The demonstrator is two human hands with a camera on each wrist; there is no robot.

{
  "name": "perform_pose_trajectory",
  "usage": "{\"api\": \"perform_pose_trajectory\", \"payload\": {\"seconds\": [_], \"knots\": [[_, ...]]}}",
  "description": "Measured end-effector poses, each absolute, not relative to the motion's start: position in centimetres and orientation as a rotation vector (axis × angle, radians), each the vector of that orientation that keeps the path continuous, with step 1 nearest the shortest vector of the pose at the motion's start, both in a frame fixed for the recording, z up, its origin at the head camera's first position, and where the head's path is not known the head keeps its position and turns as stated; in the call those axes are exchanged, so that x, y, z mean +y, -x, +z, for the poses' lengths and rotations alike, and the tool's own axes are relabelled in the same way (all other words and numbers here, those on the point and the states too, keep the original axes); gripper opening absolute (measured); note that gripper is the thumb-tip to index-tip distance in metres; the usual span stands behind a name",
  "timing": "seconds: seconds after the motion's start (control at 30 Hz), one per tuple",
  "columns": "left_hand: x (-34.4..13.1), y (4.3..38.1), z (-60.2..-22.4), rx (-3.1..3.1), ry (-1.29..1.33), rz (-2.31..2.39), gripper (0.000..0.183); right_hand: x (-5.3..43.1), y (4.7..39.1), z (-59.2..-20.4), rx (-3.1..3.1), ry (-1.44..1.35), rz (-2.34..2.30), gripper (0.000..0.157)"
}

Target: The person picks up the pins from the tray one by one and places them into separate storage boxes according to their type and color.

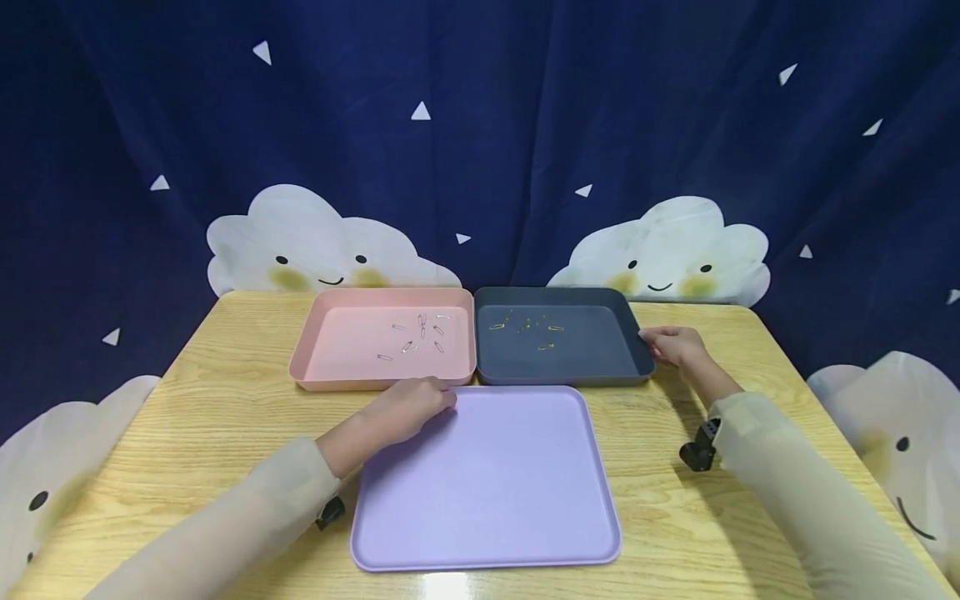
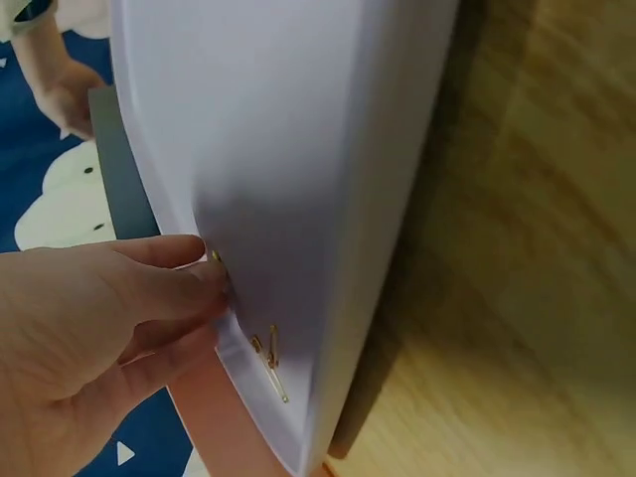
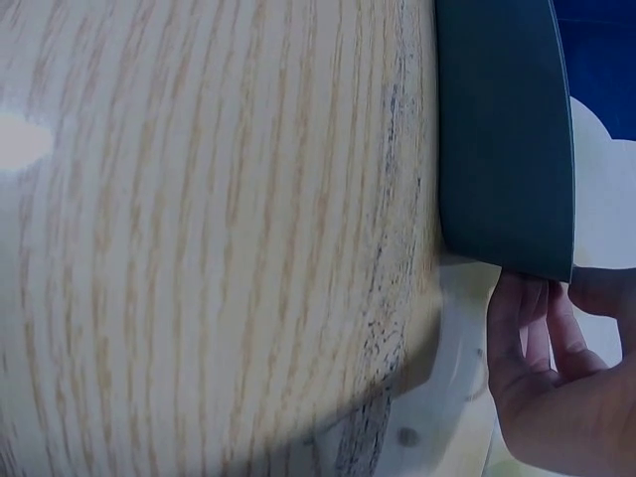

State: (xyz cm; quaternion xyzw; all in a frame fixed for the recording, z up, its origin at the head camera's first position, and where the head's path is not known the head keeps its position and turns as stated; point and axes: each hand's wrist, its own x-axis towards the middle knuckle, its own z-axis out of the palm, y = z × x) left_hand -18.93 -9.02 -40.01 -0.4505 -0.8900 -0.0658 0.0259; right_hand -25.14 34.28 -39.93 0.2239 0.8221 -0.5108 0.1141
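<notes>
My left hand reaches over the far left corner of the lavender tray. In the left wrist view its thumb and fingers pinch a small gold safety pin, mostly hidden by the fingertips. Just below them, more gold safety pins lie in that corner of the tray; the hand covers them in the head view. My right hand holds the right end of the dark blue-grey tray, thumb at the rim and fingers against the outer wall. Several gold safety pins are scattered inside this tray.
A pink tray with several silver safety pins stands left of the dark tray, their sides meeting. Both are behind the lavender one on a wooden table. A dark blue curtain with clouds hangs behind.
</notes>
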Motion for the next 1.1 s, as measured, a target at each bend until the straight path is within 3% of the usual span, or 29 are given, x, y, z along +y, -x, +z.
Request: {"api": "perform_pose_trajectory", "payload": {"seconds": [0.57, 0.8, 1.1], "knots": [[-8.6, 18.0, -39.8, -2.838, 1.319, -0.019, 0.018, 34.3, 25.1, -40.1, 2.424, -0.668, -1.491, 0.05], [-8.5, 17.8, -39.7, -2.947, 1.31, -0.179, 0.007, 34.3, 25.0, -40.2, 2.42, -0.661, -1.497, 0.05], [-8.7, 17.6, -39.6, -2.94, 1.401, -0.411, 0.008, 34.3, 25.0, -40.1, 2.432, -0.665, -1.48, 0.05]]}}
